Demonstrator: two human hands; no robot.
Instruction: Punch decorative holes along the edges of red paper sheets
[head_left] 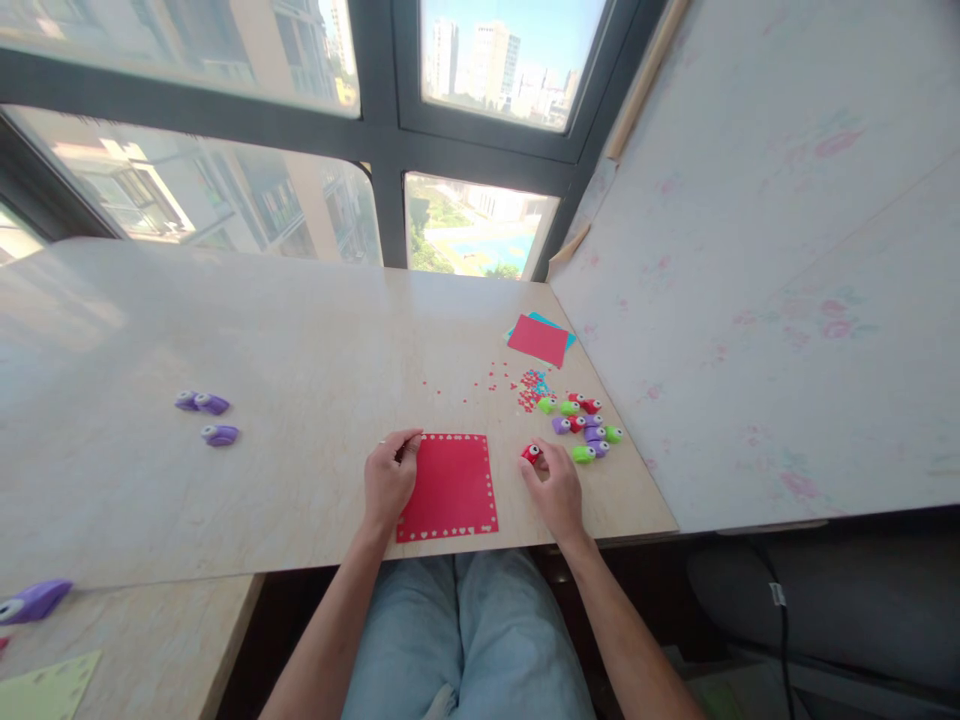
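Colours on the desk: reds, purples, greens on pale marble.

Red paper square (pixel 450 487) with a border of small white punched hearts; red punch (pixel 532 453) with a white dot; cluster of punches (pixel 583 425) in purple, lime green and red; three purple punches (pixel 208 415) far left; red sheet (pixel 538 340) over turquoise sheet (pixel 555 325); red and turquoise confetti (pixel 531 388); cream marble-veined tabletop (pixel 262 340); light blue jeans (pixel 465 640).

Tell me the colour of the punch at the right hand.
Red punch, at the right hand; head view.
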